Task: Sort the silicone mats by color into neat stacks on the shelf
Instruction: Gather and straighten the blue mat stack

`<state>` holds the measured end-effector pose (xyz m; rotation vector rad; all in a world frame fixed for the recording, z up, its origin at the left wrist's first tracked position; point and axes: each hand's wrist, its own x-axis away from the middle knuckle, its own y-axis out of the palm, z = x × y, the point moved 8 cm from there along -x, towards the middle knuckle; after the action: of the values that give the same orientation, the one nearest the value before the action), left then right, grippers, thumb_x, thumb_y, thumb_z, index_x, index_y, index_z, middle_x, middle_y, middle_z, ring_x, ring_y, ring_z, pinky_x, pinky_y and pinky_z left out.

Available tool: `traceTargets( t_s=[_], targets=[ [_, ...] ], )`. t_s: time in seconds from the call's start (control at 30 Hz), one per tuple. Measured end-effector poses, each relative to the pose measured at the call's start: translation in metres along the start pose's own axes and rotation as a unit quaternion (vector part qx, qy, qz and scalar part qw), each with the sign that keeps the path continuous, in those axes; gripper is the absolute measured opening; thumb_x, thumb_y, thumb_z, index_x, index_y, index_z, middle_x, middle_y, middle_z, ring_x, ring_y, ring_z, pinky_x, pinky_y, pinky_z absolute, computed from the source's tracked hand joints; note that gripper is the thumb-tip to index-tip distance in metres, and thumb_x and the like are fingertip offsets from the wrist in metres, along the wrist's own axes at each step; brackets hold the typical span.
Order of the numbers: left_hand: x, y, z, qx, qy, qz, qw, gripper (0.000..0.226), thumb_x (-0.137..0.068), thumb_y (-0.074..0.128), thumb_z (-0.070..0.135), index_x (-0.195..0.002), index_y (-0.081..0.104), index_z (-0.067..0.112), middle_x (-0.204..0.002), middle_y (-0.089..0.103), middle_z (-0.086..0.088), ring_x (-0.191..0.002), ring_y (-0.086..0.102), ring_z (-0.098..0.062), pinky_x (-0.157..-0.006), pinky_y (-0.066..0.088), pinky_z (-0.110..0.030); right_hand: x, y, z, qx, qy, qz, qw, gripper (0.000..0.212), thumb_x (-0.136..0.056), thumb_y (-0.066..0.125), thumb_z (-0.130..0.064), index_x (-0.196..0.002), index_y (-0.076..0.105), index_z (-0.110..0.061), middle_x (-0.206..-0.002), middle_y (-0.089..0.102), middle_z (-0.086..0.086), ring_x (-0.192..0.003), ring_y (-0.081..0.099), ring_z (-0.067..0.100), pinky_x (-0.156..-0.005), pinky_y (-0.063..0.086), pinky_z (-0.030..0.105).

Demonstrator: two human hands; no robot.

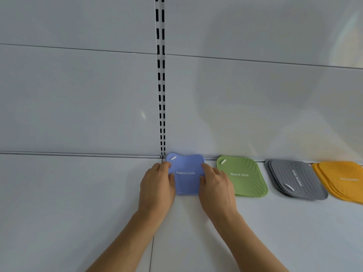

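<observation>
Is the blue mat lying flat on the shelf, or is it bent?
Bent. Both hands squeeze the blue mat from its sides, and its far edge curves in a wave.

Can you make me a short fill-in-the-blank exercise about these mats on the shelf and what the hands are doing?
1. Both hands, left hand and right hand, hold the ____ mats.
2. Directly right of them lie the ____ mats.
3. The gray mats sit between the green ones and the ____ mats.
4. The words printed on the blue mat read "REMOVE ____".

Missing words: blue; green; yellow; ODOR
</observation>
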<state>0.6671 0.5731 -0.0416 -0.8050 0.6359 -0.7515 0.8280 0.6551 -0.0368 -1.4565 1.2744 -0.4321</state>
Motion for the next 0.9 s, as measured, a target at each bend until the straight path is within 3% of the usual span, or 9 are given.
traceTargets(
  t_s=[0.13, 0.2, 0.33, 0.43, 0.5, 0.57, 0.67, 0.77, 0.9],
  targets=[
    [0.000, 0.004, 0.006, -0.105, 0.063, 0.003, 0.993, 0.030, -0.081, 0.078, 0.013, -0.110, 0.074, 0.012, -0.080, 0.065, -0.009, -0.071, 0.058, -0.034, -0.058, 0.049, -0.040, 0.003, 0.004, -0.006, 0.081, -0.030, -0.011, 0.996, 0.030, -0.061, 0.071, 0.009, -0.083, 0.065, -0.010, -0.060, 0.055, 0.005, -0.056, 0.033, 0.024, -0.051, 0.027, 0.031],
    [-0.001, 0.002, 0.007, -0.143, 0.086, 0.027, 0.986, 0.025, -0.074, 0.082, 0.014, -0.098, 0.074, 0.014, -0.075, 0.058, -0.008, -0.064, 0.052, -0.033, -0.052, 0.041, -0.037, 0.005, 0.006, -0.009, 0.110, -0.031, -0.036, 0.993, 0.029, -0.060, 0.070, 0.007, -0.077, 0.060, -0.013, -0.065, 0.056, 0.006, -0.058, 0.039, 0.026, -0.052, 0.028, 0.032],
    [-0.001, -0.003, 0.001, -0.157, 0.097, 0.034, 0.982, 0.021, -0.078, 0.081, 0.026, -0.095, 0.073, 0.017, -0.081, 0.058, -0.005, -0.069, 0.054, -0.033, -0.055, 0.042, -0.037, 0.007, -0.006, -0.009, 0.104, -0.046, -0.039, 0.993, 0.023, -0.066, 0.072, 0.003, -0.083, 0.066, -0.012, -0.090, 0.063, 0.009, -0.072, 0.051, 0.030, -0.053, 0.045, 0.037],
    [0.001, -0.008, -0.002, -0.171, 0.123, -0.012, 0.978, 0.038, -0.083, 0.068, 0.054, -0.100, 0.072, 0.021, -0.083, 0.063, 0.000, -0.077, 0.059, -0.031, -0.061, 0.048, -0.038, 0.008, -0.028, -0.010, 0.084, -0.118, 0.017, 0.989, 0.009, -0.079, 0.076, -0.018, -0.087, 0.074, -0.014, -0.090, 0.067, 0.005, -0.081, 0.058, 0.031, -0.065, 0.053, 0.039],
    [0.003, -0.010, -0.004, -0.173, 0.136, -0.075, 0.973, 0.059, -0.079, 0.047, 0.074, -0.104, 0.069, 0.026, -0.092, 0.065, 0.005, -0.089, 0.061, -0.028, -0.072, 0.051, -0.040, 0.008, -0.028, 0.000, 0.061, -0.130, -0.026, 0.989, 0.034, -0.085, 0.067, -0.049, -0.099, 0.075, -0.019, -0.101, 0.069, 0.003, -0.099, 0.060, 0.033, -0.081, 0.054, 0.041],
    [0.006, -0.010, -0.005, -0.168, 0.150, -0.131, 0.965, 0.071, -0.070, 0.039, 0.082, -0.107, 0.067, 0.028, -0.102, 0.064, 0.008, -0.099, 0.058, -0.025, -0.083, 0.050, -0.040, 0.009, -0.017, 0.011, 0.072, -0.140, -0.095, 0.983, 0.055, -0.082, 0.054, -0.070, -0.108, 0.072, -0.025, -0.109, 0.067, 0.000, -0.115, 0.055, 0.030, -0.098, 0.049, 0.043],
    [0.006, -0.009, -0.003, -0.150, 0.161, -0.168, 0.961, 0.062, -0.075, 0.048, 0.075, -0.110, 0.066, 0.027, -0.110, 0.062, 0.008, -0.109, 0.055, -0.023, -0.091, 0.048, -0.038, 0.008, -0.010, 0.018, 0.063, -0.156, -0.129, 0.977, 0.058, -0.081, 0.049, -0.074, -0.108, 0.071, -0.028, -0.105, 0.064, -0.005, -0.114, 0.054, 0.026, -0.100, 0.046, 0.038],
    [0.004, -0.011, -0.002, -0.128, 0.171, -0.154, 0.965, 0.044, -0.086, 0.066, 0.060, -0.110, 0.067, 0.023, -0.111, 0.063, 0.007, -0.110, 0.055, -0.024, -0.092, 0.048, -0.038, 0.005, -0.010, 0.017, 0.042, -0.174, -0.110, 0.978, 0.051, -0.083, 0.052, -0.069, -0.102, 0.072, -0.026, -0.102, 0.065, -0.006, -0.109, 0.055, 0.025, -0.093, 0.050, 0.037],
    [0.006, -0.013, -0.002, -0.130, 0.175, -0.136, 0.966, 0.043, -0.088, 0.068, 0.059, -0.113, 0.068, 0.024, -0.112, 0.065, 0.008, -0.110, 0.056, -0.022, -0.093, 0.047, -0.036, 0.007, -0.009, 0.018, 0.029, -0.186, -0.088, 0.978, 0.047, -0.085, 0.057, -0.065, -0.099, 0.073, -0.023, -0.099, 0.065, -0.004, -0.107, 0.055, 0.026, -0.090, 0.050, 0.038]
  ],
)
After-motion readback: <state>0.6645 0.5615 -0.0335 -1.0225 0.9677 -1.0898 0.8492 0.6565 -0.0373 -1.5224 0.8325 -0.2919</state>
